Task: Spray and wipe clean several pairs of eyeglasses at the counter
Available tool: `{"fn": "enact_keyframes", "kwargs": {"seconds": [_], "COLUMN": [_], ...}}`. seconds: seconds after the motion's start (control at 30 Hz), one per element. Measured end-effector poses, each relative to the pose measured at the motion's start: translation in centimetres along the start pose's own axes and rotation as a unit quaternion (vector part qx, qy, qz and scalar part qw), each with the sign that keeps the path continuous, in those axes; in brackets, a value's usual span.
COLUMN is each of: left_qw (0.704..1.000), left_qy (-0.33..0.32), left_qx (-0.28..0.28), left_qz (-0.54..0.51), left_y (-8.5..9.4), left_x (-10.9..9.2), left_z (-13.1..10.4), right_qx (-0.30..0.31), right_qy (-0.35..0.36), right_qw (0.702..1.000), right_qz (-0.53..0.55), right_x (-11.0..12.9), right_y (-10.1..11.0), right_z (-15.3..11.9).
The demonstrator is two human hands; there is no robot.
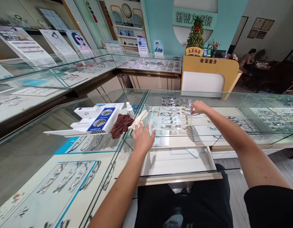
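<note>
My left hand (144, 137) is open, its fingers spread over the glass counter beside a folded pale cloth item (139, 119), possibly a glove. A crumpled brown cloth (121, 125) lies to its left, with a white spray bottle (130, 110) behind. Farther out, my right hand (199, 107) is closed in a pinch at the end of a dark-framed pair of eyeglasses (188, 113). That pair is among the rows on the counter; another row of eyeglasses (169, 104) lies to its left. The fingertips are partly hidden.
An open drawer (177, 163) is in front of my lap. A blue-and-white box (102, 120) stands on the left counter. Trays of eyeglasses (70, 177) show under the glass. A yellow cashier desk (209, 74) with a plant is beyond; a person (250, 60) sits far right.
</note>
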State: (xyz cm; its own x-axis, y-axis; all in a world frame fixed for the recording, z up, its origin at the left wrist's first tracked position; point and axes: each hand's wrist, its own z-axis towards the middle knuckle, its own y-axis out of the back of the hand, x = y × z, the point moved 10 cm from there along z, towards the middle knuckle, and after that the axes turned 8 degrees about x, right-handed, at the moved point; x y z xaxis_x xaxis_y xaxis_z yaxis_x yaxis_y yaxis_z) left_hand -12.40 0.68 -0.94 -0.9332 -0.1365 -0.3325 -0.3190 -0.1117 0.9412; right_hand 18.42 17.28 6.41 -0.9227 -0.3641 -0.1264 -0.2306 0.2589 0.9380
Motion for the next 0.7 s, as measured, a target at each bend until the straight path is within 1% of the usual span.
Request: {"fn": "enact_keyframes", "kwargs": {"seconds": [0.13,0.27,0.37,0.43,0.53,0.6,0.63,0.67,0.7], "left_qw": [1.000,0.999,0.999,0.999,0.999,0.998,0.998,0.998,0.997], "left_qy": [-0.015,-0.027,-0.024,-0.022,-0.009,-0.001,0.000,0.000,-0.001], "left_qx": [0.006,0.022,0.032,0.037,0.047,0.056,0.061,0.066,0.069], "left_qz": [0.003,-0.001,-0.001,0.002,0.009,0.015,0.018,0.021,0.023], "left_y": [0.3,0.3,0.3,0.4,0.4,0.4,0.4,0.3,0.3], "left_x": [-0.5,-1.0,-1.1,-1.1,-1.1,-1.1,-1.1,-1.1,-1.2], "left_z": [-0.9,-1.2,-1.2,-1.2,-1.2,-1.3,-1.3,-1.4,-1.4], "right_qx": [0.002,-0.020,-0.038,-0.052,-0.076,-0.090,-0.105,-0.103,-0.087], "right_qy": [0.005,-0.014,-0.022,-0.019,-0.004,0.023,0.062,0.104,0.145], "right_qw": [1.000,1.000,0.999,0.998,0.997,0.995,0.991,0.985,0.979], "right_qz": [0.009,0.011,0.012,0.015,0.021,0.032,0.059,0.087,0.116], "right_x": [1.1,1.8,2.1,2.2,2.1,2.2,2.8,3.6,4.5], "right_y": [-0.4,-0.5,-0.3,0.1,1.1,2.0,2.6,2.8,2.7], "right_z": [0.5,0.8,0.5,-0.2,-2.5,-4.9,-6.6,-8.2,-9.9]}}
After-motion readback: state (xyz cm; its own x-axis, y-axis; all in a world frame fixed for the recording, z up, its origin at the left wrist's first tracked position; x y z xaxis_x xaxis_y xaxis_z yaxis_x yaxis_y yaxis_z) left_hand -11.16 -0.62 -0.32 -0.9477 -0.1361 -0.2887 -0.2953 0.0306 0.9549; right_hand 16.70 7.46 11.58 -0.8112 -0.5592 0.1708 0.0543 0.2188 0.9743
